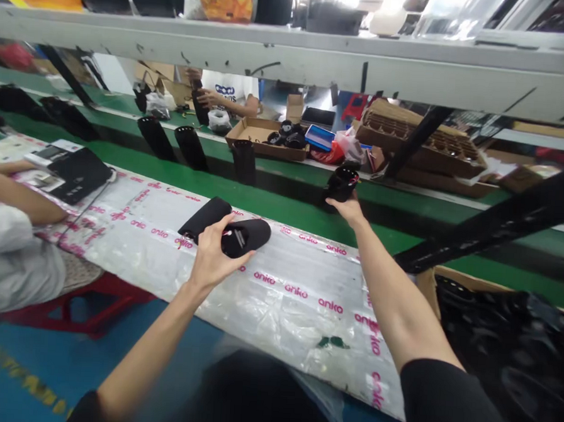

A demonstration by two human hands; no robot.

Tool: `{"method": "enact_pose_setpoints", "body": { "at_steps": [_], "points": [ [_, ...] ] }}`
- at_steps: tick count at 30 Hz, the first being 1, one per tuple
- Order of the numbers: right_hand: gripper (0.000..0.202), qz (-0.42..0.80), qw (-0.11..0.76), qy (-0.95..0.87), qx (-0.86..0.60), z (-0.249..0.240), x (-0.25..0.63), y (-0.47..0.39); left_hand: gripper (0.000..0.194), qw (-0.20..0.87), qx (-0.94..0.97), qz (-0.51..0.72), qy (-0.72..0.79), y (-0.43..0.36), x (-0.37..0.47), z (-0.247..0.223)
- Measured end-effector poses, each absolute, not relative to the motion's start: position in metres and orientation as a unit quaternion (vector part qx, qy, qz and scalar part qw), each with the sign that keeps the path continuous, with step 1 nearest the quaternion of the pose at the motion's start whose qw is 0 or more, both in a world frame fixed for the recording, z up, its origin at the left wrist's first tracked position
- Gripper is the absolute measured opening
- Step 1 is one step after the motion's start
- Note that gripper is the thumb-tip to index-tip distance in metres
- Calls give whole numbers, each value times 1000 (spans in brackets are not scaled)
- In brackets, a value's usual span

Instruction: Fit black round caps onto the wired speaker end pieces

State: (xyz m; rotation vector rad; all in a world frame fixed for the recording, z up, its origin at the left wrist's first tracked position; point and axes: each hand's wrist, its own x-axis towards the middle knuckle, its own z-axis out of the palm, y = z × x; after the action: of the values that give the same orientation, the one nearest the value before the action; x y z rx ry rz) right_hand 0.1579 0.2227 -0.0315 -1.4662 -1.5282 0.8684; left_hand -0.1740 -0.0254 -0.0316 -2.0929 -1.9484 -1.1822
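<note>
My left hand (212, 256) is closed around a black rounded part (258, 234) with a flat oval end and an opening showing a pale label. A black cylinder (207, 214) lies on the bench just behind those fingers; whether it joins the rounded part I cannot tell. Out to the right, my right hand (349, 209) grips a black tubular housing (343, 181) with light dots around its top and a bit of coloured wire. That housing is over the green conveyor belt (287, 202).
Several black tubes (191, 147) stand along the belt. A plastic-covered bench (285, 324) runs before me. At right sits a carton (429, 294) of black parts beside a dark post (490, 215). A shelf beam (290, 57) crosses above. Co-workers sit left and opposite.
</note>
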Motion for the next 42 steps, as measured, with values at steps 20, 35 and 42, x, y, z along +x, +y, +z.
{"method": "enact_pose_setpoints", "body": {
  "at_steps": [20,35,42],
  "points": [
    [104,441,506,-538,-510,-97,188,-108,100,-444,-715,-467,-270,-53,9,-79],
    [67,349,643,-433,-527,-99,128,-122,69,-343,-661,-580,-329,-76,39,-94],
    [66,364,603,-449,-550,-92,127,-126,67,-551,-660,-388,-332,-51,5,-41]
  ]
}}
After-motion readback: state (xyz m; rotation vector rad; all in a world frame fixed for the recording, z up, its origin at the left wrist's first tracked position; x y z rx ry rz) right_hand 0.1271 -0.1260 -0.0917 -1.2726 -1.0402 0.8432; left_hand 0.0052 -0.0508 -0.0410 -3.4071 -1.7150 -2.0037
